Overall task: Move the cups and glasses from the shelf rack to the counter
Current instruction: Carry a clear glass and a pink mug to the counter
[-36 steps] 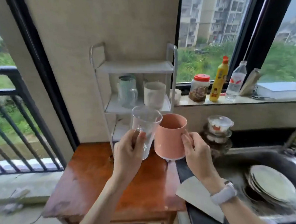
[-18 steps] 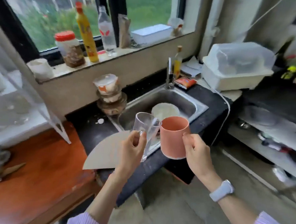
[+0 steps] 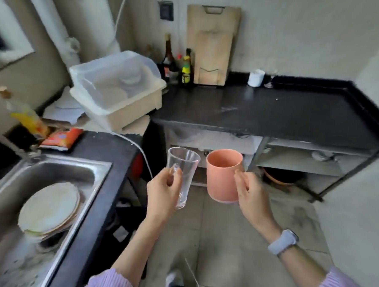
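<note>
The left hand (image 3: 163, 191) is closed around the lower half of the glass (image 3: 182, 171), thumb in front, fingers wrapped behind. The right hand (image 3: 250, 193) is clamped on the far side of the cup (image 3: 224, 174), apparently at a handle, though none can be seen. Both vessels are held upright and side by side without touching, over the floor, in front of and below the counter (image 3: 273, 112).

Judged step: carrying to the counter; set-down is not yet begun. The bare middle of the counter is suggested as the target, well clear of the bin (image 3: 117, 84) at its left end and the bottles (image 3: 186, 66) and board (image 3: 212, 43) at its back. Both vessels should be raised above the counter edge before being moved forward, kept level and apart so the glass is not struck, and each grip loosened only once the base sits flat.

Writing: no label can be read. The bottle labels and the orange packet (image 3: 62, 137) left of the counter are blurred.
</note>
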`<state>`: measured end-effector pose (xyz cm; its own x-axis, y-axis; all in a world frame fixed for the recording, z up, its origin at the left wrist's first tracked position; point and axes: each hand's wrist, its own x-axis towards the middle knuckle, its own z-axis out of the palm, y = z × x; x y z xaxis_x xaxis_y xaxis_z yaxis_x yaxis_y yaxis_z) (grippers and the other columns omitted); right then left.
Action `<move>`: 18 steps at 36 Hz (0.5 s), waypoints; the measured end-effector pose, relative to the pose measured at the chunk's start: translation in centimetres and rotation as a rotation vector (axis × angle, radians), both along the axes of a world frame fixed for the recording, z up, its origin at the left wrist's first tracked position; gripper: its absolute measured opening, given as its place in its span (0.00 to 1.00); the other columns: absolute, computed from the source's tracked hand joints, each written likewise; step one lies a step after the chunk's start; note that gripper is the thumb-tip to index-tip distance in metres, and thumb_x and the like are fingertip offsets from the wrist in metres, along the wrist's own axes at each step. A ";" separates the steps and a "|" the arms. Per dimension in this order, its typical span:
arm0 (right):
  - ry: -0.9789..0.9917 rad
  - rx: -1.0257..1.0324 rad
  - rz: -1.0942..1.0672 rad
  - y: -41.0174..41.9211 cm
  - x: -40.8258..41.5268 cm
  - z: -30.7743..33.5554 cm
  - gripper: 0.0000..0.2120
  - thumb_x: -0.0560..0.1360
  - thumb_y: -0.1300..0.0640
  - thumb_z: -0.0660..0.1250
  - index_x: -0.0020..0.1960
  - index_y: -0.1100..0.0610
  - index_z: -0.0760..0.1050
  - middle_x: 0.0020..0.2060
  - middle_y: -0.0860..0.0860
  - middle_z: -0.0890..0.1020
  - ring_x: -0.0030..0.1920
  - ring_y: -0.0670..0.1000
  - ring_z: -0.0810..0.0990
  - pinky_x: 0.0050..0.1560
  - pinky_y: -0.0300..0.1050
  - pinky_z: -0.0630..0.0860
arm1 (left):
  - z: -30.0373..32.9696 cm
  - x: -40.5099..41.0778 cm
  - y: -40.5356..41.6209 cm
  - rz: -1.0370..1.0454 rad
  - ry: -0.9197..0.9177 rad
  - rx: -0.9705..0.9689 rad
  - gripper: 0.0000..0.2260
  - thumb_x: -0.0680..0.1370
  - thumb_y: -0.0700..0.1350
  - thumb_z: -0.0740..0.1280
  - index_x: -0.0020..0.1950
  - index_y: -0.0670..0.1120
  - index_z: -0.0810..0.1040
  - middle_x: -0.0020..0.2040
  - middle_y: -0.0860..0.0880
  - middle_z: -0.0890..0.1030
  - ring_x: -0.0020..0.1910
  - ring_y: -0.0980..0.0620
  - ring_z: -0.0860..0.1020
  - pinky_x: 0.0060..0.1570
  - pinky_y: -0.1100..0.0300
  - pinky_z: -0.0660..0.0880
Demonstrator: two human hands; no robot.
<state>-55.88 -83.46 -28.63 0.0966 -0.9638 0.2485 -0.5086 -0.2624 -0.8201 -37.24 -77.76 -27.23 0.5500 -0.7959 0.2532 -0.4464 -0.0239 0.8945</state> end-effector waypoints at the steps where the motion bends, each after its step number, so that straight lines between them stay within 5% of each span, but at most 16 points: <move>1: -0.006 -0.001 -0.045 -1.2 -0.7 -0.1 0.07 0.77 0.61 0.62 0.47 0.65 0.76 0.40 0.49 0.76 0.39 0.50 0.73 0.33 0.27 0.63 | 0.1 -0.4 -1.8 -0.036 0.003 0.006 0.20 0.77 0.44 0.63 0.27 0.48 0.60 0.22 0.54 0.63 0.24 0.57 0.62 0.25 0.67 0.60; 11: 0.050 0.000 -0.306 -16.3 -5.2 -1.1 0.09 0.78 0.56 0.59 0.41 0.58 0.70 0.31 0.47 0.72 0.33 0.46 0.71 0.31 0.35 0.62 | -1.2 -3.2 -21.8 -0.296 -0.002 0.020 0.20 0.78 0.47 0.62 0.29 0.44 0.60 0.24 0.52 0.61 0.26 0.55 0.60 0.26 0.64 0.59; 18: 0.075 -0.023 -0.412 -26.9 -5.4 -0.9 0.08 0.78 0.57 0.59 0.44 0.60 0.73 0.33 0.48 0.75 0.33 0.46 0.72 0.31 0.34 0.62 | -1.5 -4.0 -35.3 -0.490 0.028 0.070 0.19 0.79 0.50 0.59 0.37 0.36 0.71 0.32 0.39 0.76 0.29 0.51 0.69 0.31 0.59 0.66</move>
